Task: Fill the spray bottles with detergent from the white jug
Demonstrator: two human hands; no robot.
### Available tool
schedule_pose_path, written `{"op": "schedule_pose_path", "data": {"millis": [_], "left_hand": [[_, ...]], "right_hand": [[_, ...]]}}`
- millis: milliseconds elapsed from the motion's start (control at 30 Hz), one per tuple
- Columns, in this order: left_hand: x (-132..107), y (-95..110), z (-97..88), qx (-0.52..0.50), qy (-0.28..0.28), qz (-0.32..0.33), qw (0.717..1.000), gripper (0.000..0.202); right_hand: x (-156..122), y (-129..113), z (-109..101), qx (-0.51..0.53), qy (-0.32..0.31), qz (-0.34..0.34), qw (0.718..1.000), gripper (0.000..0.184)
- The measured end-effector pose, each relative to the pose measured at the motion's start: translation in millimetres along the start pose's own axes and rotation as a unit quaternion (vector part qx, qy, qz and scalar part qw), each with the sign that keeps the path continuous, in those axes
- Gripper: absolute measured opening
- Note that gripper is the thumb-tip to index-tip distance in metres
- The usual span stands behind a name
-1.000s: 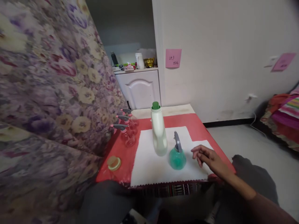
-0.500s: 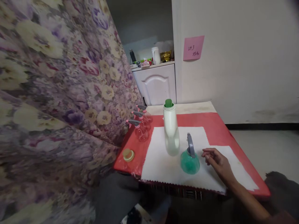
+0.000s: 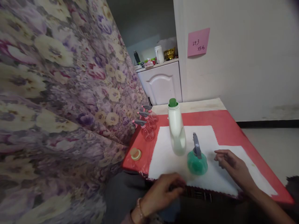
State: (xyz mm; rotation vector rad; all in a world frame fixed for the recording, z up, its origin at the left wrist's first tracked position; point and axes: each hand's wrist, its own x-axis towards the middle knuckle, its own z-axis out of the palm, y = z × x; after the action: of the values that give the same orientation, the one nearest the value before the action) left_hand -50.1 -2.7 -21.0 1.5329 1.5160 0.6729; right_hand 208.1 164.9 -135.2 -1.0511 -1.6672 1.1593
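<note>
A green round spray bottle (image 3: pixel 197 161) with a grey trigger head stands on a white cloth (image 3: pixel 211 174) near the table's front edge. Just behind it rises a tall white bottle (image 3: pixel 177 132) with a green cap. My right hand (image 3: pixel 231 165) rests on the cloth to the right of the green sprayer, fingers loosely apart, holding nothing. My left hand (image 3: pixel 161 194) is at the table's front edge, left of the sprayer, fingers curled at the cloth's hem; whether they grip it I cannot tell.
The low table (image 3: pixel 230 126) has a red top. Three pink spray bottles (image 3: pixel 147 124) stand at its left edge and a small round lid (image 3: pixel 135 153) lies at the front left corner. A floral curtain (image 3: pixel 58 93) hangs at left. A white cabinet (image 3: pixel 162 82) stands behind.
My left hand has come into view at the table's front edge. The view has shifted, so the table sits further right. My right hand has stayed beside the green sprayer.
</note>
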Motion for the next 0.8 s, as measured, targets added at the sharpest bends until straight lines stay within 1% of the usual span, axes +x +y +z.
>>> {"op": "schedule_pose_path", "data": {"millis": [67,133,167,200,233,300,433,533,600,700,800], "left_hand": [[-8.0,-39.6,-21.2,0.061,0.104,-0.053,0.991,0.023],[-13.8,-78.0,-40.9,0.126,0.201,-0.084,0.968,0.025],[-15.2,-94.8,-49.6,0.163,0.23,-0.097,0.955,0.026],[-15.7,-109.3,-57.2,0.209,0.236,-0.119,0.942,0.027],[-15.7,-121.4,-63.8,0.229,0.243,-0.137,0.933,0.027],[-15.6,-139.6,-73.8,0.257,0.255,-0.176,0.915,0.027],[-22.7,-159.5,-88.9,0.308,0.281,-0.272,0.867,0.027],[-32.4,-166.8,-100.4,0.342,0.277,-0.339,0.831,0.025],[-37.4,-170.4,-107.9,0.363,0.266,-0.365,0.815,0.023],[-41.9,-177.3,-119.6,0.371,0.249,-0.384,0.808,0.021],[-45.1,-187.1,-134.4,0.351,0.242,-0.394,0.815,0.016]], "right_hand": [[0.1,1.4,0.2,-0.004,-0.004,0.002,1.0,0.033],[0.1,1.4,1.3,-0.009,-0.006,0.005,1.0,0.034],[0.2,0.9,2.1,-0.011,-0.007,0.006,1.0,0.035],[0.4,0.4,2.9,-0.012,-0.009,0.007,1.0,0.036],[0.7,0.0,3.6,-0.014,-0.011,0.008,1.0,0.037],[1.5,0.0,4.5,-0.018,-0.017,0.013,1.0,0.038],[3.1,3.3,5.0,-0.028,-0.02,0.022,0.999,0.04],[3.9,4.3,5.6,-0.036,-0.022,0.022,0.999,0.04],[4.2,3.5,6.3,-0.044,-0.023,0.022,0.999,0.039],[4.5,2.7,6.8,-0.051,-0.025,0.03,0.998,0.04],[4.9,4.7,6.7,-0.052,-0.028,0.034,0.998,0.04]]}}
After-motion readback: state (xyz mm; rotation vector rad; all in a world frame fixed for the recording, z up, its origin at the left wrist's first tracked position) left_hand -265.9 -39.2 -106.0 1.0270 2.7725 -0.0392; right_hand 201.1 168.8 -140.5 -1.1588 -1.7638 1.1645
